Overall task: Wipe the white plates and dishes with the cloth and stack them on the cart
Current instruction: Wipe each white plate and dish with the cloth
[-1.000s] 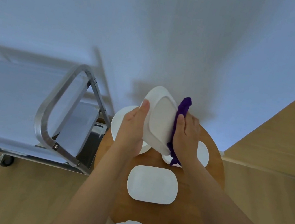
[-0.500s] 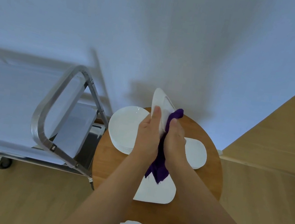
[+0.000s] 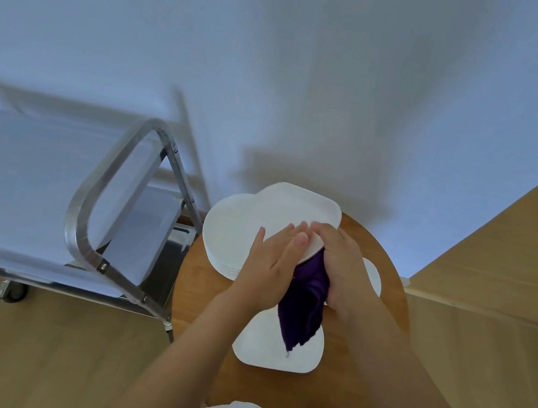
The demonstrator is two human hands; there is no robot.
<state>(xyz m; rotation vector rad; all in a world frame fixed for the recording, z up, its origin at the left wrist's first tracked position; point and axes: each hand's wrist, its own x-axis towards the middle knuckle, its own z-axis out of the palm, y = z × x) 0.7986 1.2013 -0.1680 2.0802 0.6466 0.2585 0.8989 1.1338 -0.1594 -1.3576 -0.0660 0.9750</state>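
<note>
Dining room: steel cart, round wooden table.

Round wooden surface, standing on a pale wood floor beside a metal cart. Bearing a stack of round white plates at its left far edge, a white rounded-rectangular dish near the front, and another white dish at the right, mostly hidden.

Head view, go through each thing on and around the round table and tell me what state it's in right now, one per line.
Held rectangular dish: lifted off the table, tilted.
Left hand: fingers flat on the dish.
Right hand: grip around the purple cloth, which hangs down.
Round plate stack: resting on the round wooden table.
Near rectangular dish: flat on the table.
Far-right dish: on the table, mostly hidden.
Cart: no dishes visible on it.
</note>
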